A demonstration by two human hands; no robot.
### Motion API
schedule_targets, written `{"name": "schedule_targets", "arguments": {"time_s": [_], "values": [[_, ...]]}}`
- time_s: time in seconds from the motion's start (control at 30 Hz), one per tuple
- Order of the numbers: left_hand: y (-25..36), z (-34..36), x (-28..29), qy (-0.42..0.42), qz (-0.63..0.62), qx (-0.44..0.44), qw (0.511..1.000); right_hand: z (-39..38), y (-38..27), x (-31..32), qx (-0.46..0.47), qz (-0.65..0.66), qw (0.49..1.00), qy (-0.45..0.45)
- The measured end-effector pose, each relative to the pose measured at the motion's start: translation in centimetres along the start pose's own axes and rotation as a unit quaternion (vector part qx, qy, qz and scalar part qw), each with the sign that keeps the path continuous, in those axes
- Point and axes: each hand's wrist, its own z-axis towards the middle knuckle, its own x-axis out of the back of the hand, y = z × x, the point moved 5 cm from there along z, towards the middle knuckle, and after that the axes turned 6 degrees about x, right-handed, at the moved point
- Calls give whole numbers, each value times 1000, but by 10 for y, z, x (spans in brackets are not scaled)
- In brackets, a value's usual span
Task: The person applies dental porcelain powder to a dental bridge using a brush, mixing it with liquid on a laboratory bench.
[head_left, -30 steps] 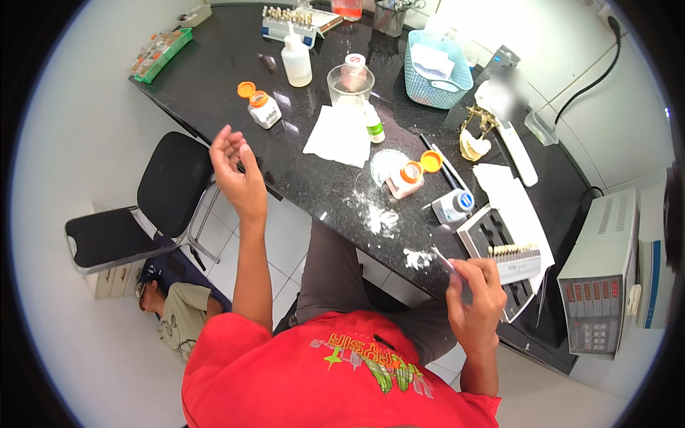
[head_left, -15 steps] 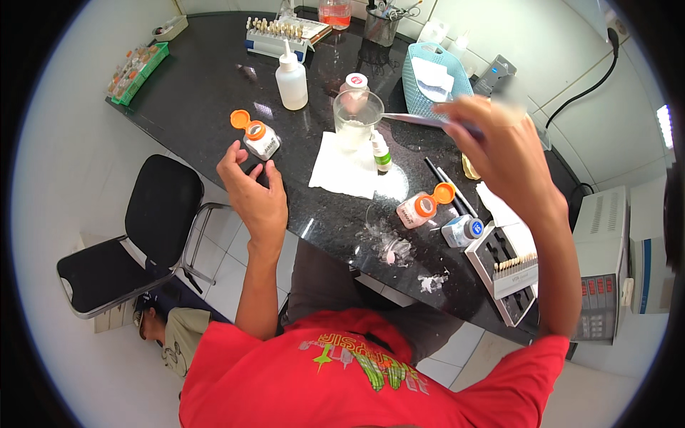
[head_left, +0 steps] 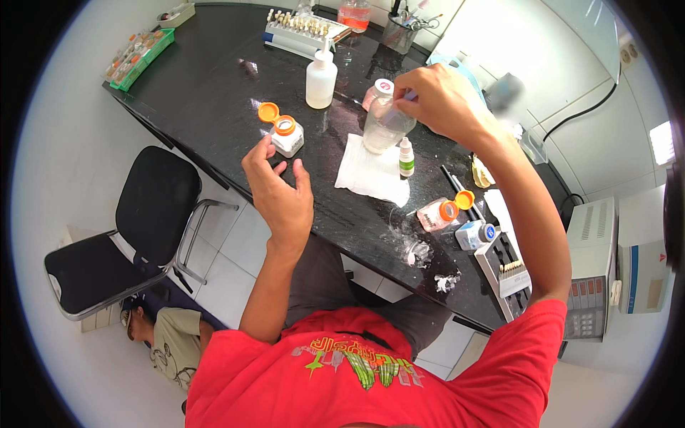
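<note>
Looks like a dental lab: has tooth-shade tabs (head_left: 305, 27) in a rack (head_left: 291, 47), orange-lidded powder jars (head_left: 288, 140), a dropper bottle (head_left: 407, 158), loose white powder (head_left: 447, 283) on a glossy black bench (head_left: 214, 78), and a boxy machine (head_left: 591, 235) with a keypad (head_left: 584, 327) alongside.

gap: squeeze bottle (head_left: 321, 85) to glass (head_left: 378, 138) | obstacle: dropper bottle (head_left: 406, 158) beside glass

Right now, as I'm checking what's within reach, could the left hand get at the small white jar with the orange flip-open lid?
Likely yes: the left hand is just beside the small white jar, its fingers parted and seemingly holding nothing, and no object appears to stand in between.
</note>
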Motion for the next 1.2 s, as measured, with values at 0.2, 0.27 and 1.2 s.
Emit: {"name": "schedule_targets", "arguments": {"time_s": [0.2,0.27,1.2], "values": [[-3,0,1,-3,-4,-8,1000,1,-1,-2,1,-44,998,-35],[-2,2,0,-4,-5,-16,1000,-1,-2,-2,0,-49,998,-36],[46,-33,-7,-174,-137,-28,975,-240,-66,66,-171,-23,930,323]]}}
